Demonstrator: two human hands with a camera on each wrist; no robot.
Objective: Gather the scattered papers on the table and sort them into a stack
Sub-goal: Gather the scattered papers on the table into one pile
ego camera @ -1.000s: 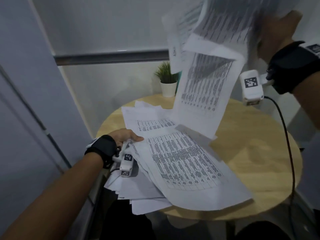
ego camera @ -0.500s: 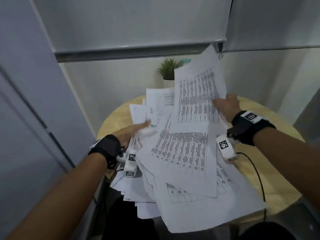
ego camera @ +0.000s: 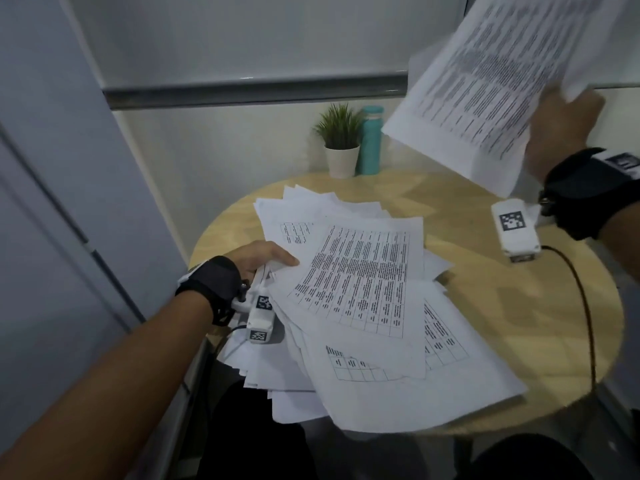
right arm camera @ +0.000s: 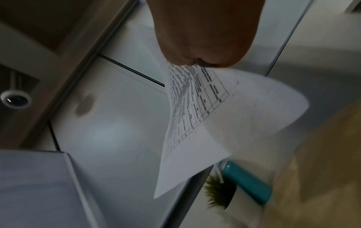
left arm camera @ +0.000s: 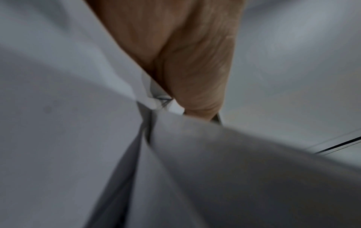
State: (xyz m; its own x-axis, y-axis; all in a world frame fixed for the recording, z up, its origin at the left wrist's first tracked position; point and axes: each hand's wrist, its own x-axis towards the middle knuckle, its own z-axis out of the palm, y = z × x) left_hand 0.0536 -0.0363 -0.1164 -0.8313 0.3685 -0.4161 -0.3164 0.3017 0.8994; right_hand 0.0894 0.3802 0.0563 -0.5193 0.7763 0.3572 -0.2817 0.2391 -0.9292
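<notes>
A loose fan of printed papers (ego camera: 360, 306) lies over the left and front of the round wooden table (ego camera: 519, 306), hanging past its near edge. My left hand (ego camera: 263, 258) grips the fan's left edge, thumb on top; in the left wrist view the fingers (left arm camera: 185, 61) pinch the sheets (left arm camera: 78, 123). My right hand (ego camera: 561, 129) is raised at the upper right and holds a few printed sheets (ego camera: 512, 74) in the air, blurred by motion. The right wrist view shows that hand (right arm camera: 205, 46) pinching the sheets (right arm camera: 199, 115) at one edge.
A small potted plant (ego camera: 341, 140) and a teal bottle (ego camera: 370, 140) stand at the table's far edge against the wall. A grey panel (ego camera: 52, 202) runs along the left. A black cable (ego camera: 585, 306) hangs from the right wrist camera over the table.
My right hand has lifted sheets off the pile up and to the right. The left hand has closed on the fan's edge and stayed near the table's left side.
</notes>
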